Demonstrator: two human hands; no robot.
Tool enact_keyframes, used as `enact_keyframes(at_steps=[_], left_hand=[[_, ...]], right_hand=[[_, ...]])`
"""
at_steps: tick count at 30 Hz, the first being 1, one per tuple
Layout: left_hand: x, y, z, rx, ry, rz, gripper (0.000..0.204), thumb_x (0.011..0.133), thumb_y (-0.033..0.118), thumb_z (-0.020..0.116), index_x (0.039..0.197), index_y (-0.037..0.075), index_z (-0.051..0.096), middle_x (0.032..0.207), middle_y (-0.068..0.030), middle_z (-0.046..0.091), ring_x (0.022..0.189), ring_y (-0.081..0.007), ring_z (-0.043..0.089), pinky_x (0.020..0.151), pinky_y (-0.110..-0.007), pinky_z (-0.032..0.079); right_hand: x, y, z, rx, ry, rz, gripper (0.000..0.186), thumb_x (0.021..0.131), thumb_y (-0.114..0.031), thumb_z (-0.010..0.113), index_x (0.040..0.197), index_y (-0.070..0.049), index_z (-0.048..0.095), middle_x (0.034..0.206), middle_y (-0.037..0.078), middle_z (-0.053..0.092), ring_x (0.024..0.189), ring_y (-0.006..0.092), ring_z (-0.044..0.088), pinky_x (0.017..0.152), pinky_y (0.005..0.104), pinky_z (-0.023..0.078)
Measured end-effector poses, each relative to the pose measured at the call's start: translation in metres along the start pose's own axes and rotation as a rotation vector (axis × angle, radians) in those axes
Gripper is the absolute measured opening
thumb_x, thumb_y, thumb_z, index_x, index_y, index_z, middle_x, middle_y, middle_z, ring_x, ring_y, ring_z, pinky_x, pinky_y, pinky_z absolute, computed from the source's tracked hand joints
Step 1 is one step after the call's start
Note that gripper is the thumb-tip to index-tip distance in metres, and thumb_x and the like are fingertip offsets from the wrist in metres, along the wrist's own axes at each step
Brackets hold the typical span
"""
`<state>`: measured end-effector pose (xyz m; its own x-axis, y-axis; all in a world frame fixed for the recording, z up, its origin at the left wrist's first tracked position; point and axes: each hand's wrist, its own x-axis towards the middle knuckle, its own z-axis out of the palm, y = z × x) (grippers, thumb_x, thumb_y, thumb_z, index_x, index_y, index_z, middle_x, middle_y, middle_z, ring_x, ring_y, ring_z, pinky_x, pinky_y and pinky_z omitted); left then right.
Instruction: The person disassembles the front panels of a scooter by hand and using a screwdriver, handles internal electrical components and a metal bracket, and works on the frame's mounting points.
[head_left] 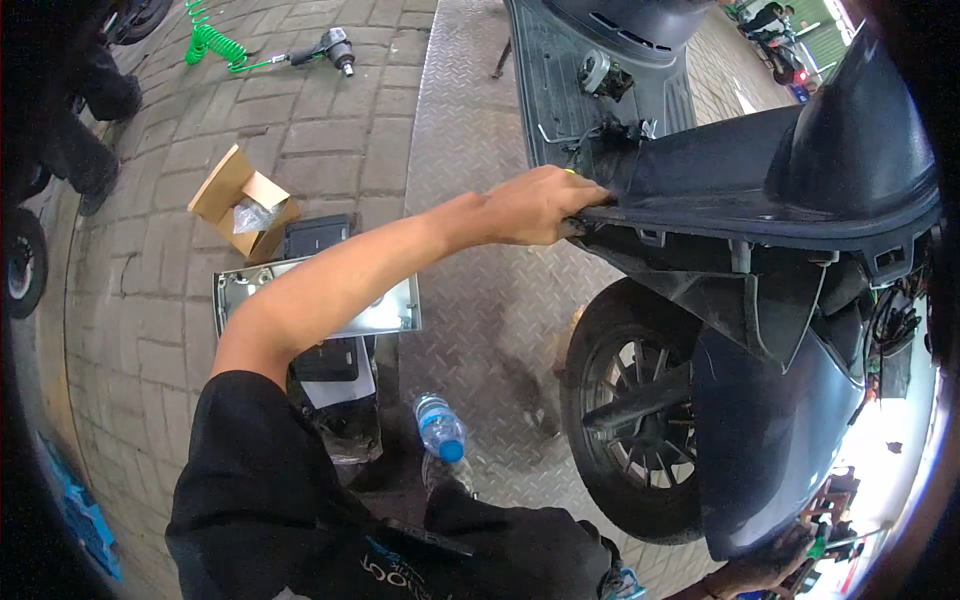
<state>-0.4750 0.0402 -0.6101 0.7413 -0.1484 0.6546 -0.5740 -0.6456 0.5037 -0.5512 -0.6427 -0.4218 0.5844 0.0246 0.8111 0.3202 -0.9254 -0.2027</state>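
A partly stripped dark motor scooter stands at the right. My left hand (pixel 548 207) reaches across and its fingers close over the edge of the black plastic body panel (pixel 720 222), above the wheel (pixel 640 415); the fingertips are partly hidden. Low at the right, my right hand (pixel 775 562) is beside the dark blue side panel (pixel 775 440). Its fingers close on what looks like a green-handled screwdriver (pixel 820 542), whose shaft points right. That hand is in shadow.
A silver metal tray (pixel 395 308), an open cardboard box (pixel 225 205) and a water bottle (pixel 440 428) are near my left arm. An impact wrench (pixel 335 50) with a green coiled hose (pixel 212 42) lies on the paving. Another person's legs (pixel 80 150) show at far left.
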Motion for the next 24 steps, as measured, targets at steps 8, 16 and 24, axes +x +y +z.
enact_keyframes(at_steps=[8,16,24], left_hand=[[-0.001,-0.021,0.006,0.149,-0.014,0.080,0.057,0.076,0.015,0.080,0.128,-0.001,0.064,0.104,-0.0186,0.074,0.095,-0.0370,0.071,0.080,-0.047,0.056],[-0.001,-0.022,0.021,0.149,0.138,0.093,0.055,0.074,0.020,0.083,0.125,0.005,0.070,0.110,-0.0143,0.075,0.091,-0.0320,0.073,0.074,-0.042,0.057],[-0.005,-0.019,0.034,0.050,0.236,-0.059,0.054,0.066,0.009,0.083,0.119,0.006,0.075,0.111,-0.0127,0.077,0.094,-0.0293,0.076,0.083,-0.039,0.060]], right_hand=[[0.007,-0.047,0.008,0.111,0.090,-0.003,0.045,0.099,0.007,0.053,0.143,0.003,0.055,0.146,0.022,0.056,0.127,0.0308,0.062,0.107,0.0409,0.055],[0.009,-0.051,-0.004,-0.481,0.060,-0.301,0.042,0.096,-0.001,0.063,0.138,0.003,0.061,0.134,0.018,0.065,0.119,0.0312,0.064,0.103,0.0419,0.054],[0.000,-0.072,0.003,-0.442,0.107,-0.179,0.039,0.093,0.000,0.068,0.131,0.002,0.064,0.130,0.018,0.067,0.119,0.0306,0.064,0.103,0.0426,0.053]])
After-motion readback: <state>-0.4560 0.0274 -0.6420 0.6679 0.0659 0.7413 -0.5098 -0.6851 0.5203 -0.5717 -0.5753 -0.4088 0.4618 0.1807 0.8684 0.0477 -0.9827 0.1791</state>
